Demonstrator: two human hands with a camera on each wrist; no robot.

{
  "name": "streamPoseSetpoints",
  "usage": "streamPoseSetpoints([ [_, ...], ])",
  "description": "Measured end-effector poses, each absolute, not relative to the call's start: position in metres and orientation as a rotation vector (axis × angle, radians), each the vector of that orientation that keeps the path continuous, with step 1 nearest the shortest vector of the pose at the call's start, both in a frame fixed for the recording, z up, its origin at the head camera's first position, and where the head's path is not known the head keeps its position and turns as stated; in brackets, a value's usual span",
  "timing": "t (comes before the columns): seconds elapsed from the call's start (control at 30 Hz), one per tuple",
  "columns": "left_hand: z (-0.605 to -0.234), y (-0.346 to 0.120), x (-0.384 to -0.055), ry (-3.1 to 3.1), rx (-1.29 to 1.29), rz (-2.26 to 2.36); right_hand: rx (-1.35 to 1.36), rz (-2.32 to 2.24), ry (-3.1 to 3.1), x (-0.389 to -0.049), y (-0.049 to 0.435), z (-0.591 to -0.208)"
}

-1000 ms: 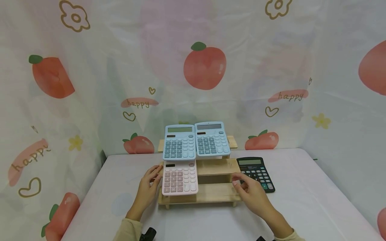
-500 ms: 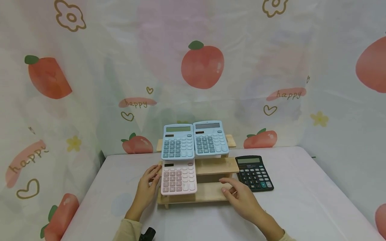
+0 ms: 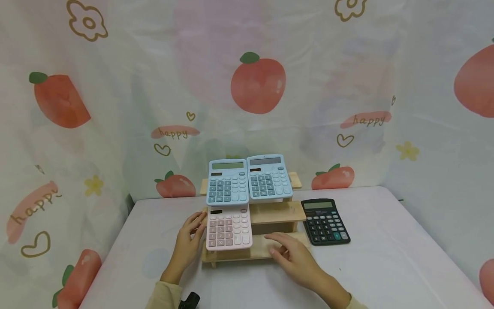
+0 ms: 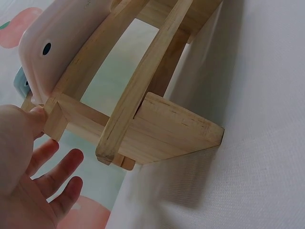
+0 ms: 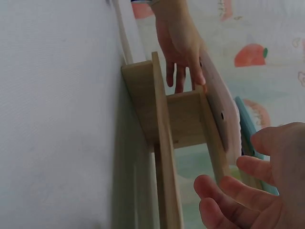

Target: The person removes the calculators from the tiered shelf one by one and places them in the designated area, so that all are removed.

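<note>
A tiered wooden rack (image 3: 278,212) stands on the white cloth. Two light blue calculators (image 3: 227,182) lean side by side on its top tier; a pink calculator (image 3: 229,227) leans below the left one. My left hand (image 3: 187,244) holds the rack's left end beside the pink calculator. In the left wrist view the thumb (image 4: 34,119) lies on the shelf's end, while the lower fingers stay spread off the wood. My right hand (image 3: 295,259) is over the front of the lowest shelf, holding nothing, with fingers loosely bent. A black calculator (image 3: 326,221) lies right of the rack.
White cloth (image 3: 386,257) covers the table. A curtain (image 3: 293,120) printed with fruit, hearts and "happy" surrounds the back and sides. A small black object (image 3: 189,300) shows at the bottom edge near the left sleeve (image 3: 166,294).
My right hand has moved left from the rack's right end, by the black calculator, to the front of the lowest shelf. The left hand and the calculators have stayed put; the view has shifted slightly.
</note>
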State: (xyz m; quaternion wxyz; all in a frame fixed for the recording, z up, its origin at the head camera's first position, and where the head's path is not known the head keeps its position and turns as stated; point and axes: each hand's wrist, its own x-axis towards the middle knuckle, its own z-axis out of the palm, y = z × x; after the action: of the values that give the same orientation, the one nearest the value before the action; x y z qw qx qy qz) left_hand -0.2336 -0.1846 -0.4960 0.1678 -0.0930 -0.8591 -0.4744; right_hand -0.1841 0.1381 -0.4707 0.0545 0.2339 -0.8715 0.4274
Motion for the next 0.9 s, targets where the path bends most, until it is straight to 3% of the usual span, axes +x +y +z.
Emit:
streamPoseSetpoints([
  [0.9,-0.496,-0.184,-0.233,-2.432,-0.263,-1.363,0.672,1.608,-2.699,-0.201,0.103,-0.456],
])
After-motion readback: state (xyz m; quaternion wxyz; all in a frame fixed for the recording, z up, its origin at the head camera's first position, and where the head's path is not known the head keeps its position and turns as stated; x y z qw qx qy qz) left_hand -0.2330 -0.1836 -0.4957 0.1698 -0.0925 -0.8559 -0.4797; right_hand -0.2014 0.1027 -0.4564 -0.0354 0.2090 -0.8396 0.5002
